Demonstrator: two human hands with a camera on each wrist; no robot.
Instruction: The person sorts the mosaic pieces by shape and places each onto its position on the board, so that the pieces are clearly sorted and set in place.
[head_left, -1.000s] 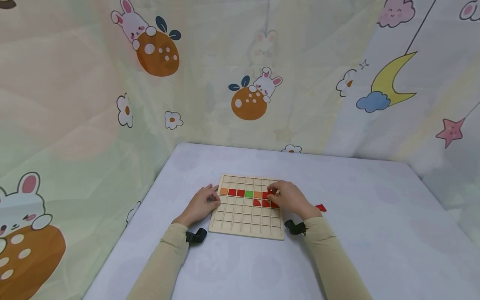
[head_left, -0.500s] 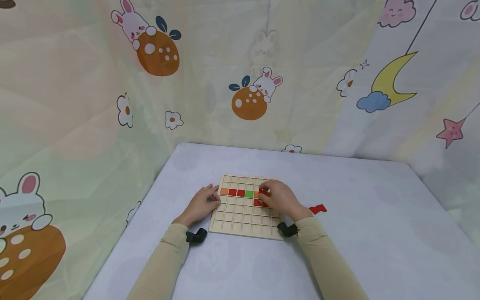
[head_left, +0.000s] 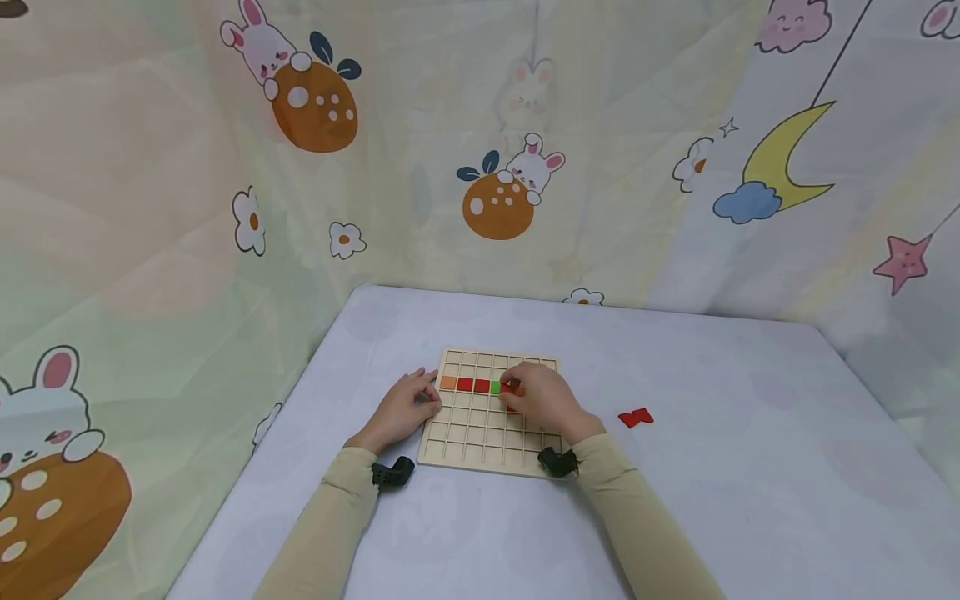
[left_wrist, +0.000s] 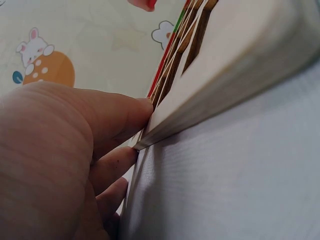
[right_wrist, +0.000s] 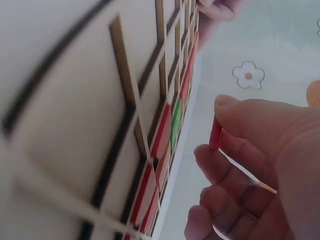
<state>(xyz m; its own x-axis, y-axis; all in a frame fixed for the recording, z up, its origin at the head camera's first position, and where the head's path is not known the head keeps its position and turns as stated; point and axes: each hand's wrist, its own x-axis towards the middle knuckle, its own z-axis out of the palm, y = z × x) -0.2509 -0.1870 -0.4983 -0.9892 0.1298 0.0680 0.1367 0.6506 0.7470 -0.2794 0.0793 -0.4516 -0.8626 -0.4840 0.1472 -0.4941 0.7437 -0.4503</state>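
A pale wooden grid board (head_left: 468, 433) lies flat with square cells. My left hand (head_left: 402, 406) holds its left edge, the thumb and a fingertip at the rim in the left wrist view. My right hand (head_left: 547, 398) is over the board's right half. It pinches a small red tile (right_wrist: 215, 132) between thumb and index finger, above the board's surface. One row holds an orange tile (head_left: 448, 382), two red tiles (head_left: 473, 385) and a green tile (head_left: 495, 387). More red and orange tiles (right_wrist: 161, 175) sit farther along, mostly hidden by the right hand in the head view.
Loose red pieces (head_left: 636, 417) lie on the white-covered table (head_left: 720, 467), right of the board. A patterned cloth backdrop (head_left: 420, 125) rises behind the table and along its left side. Each wrist wears a black camera (head_left: 558, 462).
My right hand has moved left along the board with a red tile, from the right-hand cells toward the green tile. The loose red pieces at right are now uncovered. My left hand stays put.
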